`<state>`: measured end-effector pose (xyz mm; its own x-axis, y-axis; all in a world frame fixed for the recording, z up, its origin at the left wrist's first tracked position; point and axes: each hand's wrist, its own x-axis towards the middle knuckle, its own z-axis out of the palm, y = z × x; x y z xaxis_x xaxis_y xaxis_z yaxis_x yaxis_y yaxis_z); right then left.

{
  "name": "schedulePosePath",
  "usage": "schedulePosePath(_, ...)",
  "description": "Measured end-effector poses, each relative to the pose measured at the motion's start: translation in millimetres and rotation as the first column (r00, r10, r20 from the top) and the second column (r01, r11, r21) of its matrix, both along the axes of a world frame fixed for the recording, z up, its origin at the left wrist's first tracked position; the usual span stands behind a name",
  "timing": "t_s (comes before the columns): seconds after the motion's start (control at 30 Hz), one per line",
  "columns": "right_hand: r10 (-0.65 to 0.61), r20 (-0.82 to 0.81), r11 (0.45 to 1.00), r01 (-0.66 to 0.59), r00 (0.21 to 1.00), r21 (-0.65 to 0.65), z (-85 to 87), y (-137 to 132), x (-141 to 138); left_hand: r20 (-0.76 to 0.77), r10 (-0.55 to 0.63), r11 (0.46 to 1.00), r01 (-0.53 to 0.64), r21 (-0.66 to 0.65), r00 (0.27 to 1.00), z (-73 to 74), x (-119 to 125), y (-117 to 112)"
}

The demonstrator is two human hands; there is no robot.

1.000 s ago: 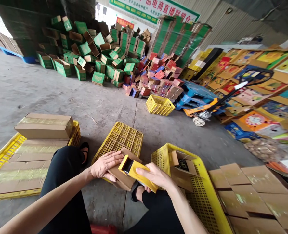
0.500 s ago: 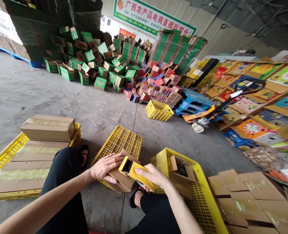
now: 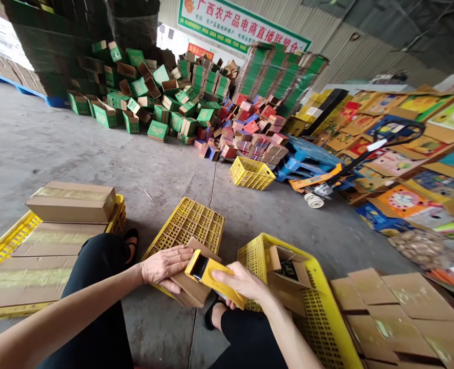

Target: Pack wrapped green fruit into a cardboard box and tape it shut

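A small brown cardboard carton (image 3: pixel 192 293) rests on an upturned yellow plastic crate (image 3: pixel 191 221) between my knees. My left hand (image 3: pixel 166 266) lies over the carton's top flaps, fingers stretched out flat and thumb lower against its side. Wrapped around a yellow tape dispenser (image 3: pixel 227 284), my right hand (image 3: pixel 242 281) holds it slanted over the carton's top, its head near my left fingertips. Whether tape touches the cardboard there is hidden. Right of it, an open carton (image 3: pixel 286 289) with dark contents stands in another yellow crate (image 3: pixel 315 328).
Taped cartons (image 3: pixel 71 204) fill a yellow crate (image 3: pixel 0 245) on my left. More brown cartons (image 3: pixel 396 312) lie at lower right. Beyond are a small yellow crate (image 3: pixel 252 173), an orange pallet jack (image 3: pixel 319 182), blue pallets (image 3: pixel 307 154) and heaped green boxes (image 3: pixel 158 131).
Both hands and the tape dispenser have shifted very slightly left over the carton. The view has turned a little; the hold on things is the same.
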<state>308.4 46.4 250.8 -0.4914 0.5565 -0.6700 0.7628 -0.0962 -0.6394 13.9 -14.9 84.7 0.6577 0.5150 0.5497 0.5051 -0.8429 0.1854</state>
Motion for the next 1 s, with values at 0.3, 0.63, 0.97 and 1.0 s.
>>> schedulePosePath(0.3,-0.134,0.110,0.991,0.132,0.985,0.026,9.5,1.0,36.2,0.027,0.083,0.996,-0.084,0.040,0.996,-10.8,-9.4,4.0)
schedulePosePath(0.63,-0.129,0.075,0.991,0.128,0.989,0.027,3.8,1.6,46.3,-0.013,0.067,0.998,-0.067,0.006,0.998,11.5,2.3,-3.6)
schedulePosePath(0.97,-0.105,0.085,0.994,0.104,0.991,0.011,3.9,8.7,45.5,-0.106,0.071,0.997,-0.075,-0.035,0.992,31.2,47.2,4.6)
schedulePosePath(1.0,-0.119,0.077,0.993,0.118,0.990,0.016,2.9,9.0,43.2,-0.110,0.067,0.997,-0.069,-0.019,0.992,29.8,44.1,6.6)
